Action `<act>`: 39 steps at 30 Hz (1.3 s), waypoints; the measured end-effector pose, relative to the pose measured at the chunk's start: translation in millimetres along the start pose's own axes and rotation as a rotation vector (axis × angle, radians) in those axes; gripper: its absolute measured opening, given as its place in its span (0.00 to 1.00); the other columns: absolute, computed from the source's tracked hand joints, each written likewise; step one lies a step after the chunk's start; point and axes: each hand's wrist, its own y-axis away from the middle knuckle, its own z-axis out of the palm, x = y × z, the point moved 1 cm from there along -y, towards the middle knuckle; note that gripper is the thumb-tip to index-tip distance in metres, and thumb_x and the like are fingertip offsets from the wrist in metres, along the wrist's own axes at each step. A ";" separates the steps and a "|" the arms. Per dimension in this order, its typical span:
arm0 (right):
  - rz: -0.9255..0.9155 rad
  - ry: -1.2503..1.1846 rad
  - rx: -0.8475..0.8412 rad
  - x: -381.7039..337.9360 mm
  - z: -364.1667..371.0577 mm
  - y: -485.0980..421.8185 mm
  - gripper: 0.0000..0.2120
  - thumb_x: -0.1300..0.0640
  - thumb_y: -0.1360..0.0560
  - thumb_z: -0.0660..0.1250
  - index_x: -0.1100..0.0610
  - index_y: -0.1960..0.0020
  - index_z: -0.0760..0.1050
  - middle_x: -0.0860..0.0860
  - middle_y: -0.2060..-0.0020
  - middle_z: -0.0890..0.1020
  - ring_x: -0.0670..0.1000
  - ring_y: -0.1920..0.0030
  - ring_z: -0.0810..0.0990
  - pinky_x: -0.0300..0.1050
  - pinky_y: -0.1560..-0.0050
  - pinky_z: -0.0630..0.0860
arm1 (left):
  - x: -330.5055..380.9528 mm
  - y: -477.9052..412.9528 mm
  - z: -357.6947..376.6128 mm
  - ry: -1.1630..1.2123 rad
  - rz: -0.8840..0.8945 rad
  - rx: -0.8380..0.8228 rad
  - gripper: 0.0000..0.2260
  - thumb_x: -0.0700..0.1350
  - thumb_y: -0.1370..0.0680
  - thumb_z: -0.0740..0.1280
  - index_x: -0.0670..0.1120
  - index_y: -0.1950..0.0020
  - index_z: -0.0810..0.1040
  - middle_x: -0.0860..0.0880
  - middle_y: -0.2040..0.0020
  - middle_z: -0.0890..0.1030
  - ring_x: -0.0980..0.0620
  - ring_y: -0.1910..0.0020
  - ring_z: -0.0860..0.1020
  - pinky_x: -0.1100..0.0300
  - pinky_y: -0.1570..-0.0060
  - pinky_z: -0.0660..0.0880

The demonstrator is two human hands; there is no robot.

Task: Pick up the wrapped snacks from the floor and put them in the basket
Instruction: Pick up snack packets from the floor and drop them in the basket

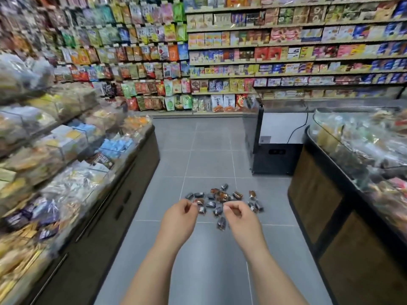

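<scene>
I am standing in a shop aisle with both arms stretched forward. My left hand (179,219) and right hand (242,219) are held above the grey tiled floor (209,150). The fingers (191,208) of both hands are curled in toward the thumbs, and I see nothing held in either.

The wrapped snacks (220,199) lie scattered in a loose cluster on the floor just beyond my hands. One stray piece (222,223) lies nearer to me, between my two wrists. None has gone into the basket as far as I can judge.

To do this step well, I think I should bend lower and uncurl my fingers. I would start with the near stray piece, then work through the cluster from its near edge outward. The wrappers look slick and small, so pinching each by its body should be surer than scooping many at once.

The basket is nowhere in view, so I cannot say where it stands. My hands cover part of the cluster's near edge, and the pieces overlap, so I cannot count them. The display desk (132,172) on my left is badly blurred, and its goods are hard to tell apart.
</scene>
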 end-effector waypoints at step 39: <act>0.411 0.214 -0.032 90.4 179.4 -400.7 0.03 0.58 0.23 0.64 0.53 0.52 0.77 0.46 0.57 0.79 0.46 0.53 0.76 0.38 0.54 0.67 | -90.6 -456.7 83.6 -0.050 -0.186 -0.312 0.09 0.45 0.23 0.59 0.44 0.57 0.76 0.45 0.59 0.82 0.45 0.55 0.79 0.58 0.60 0.72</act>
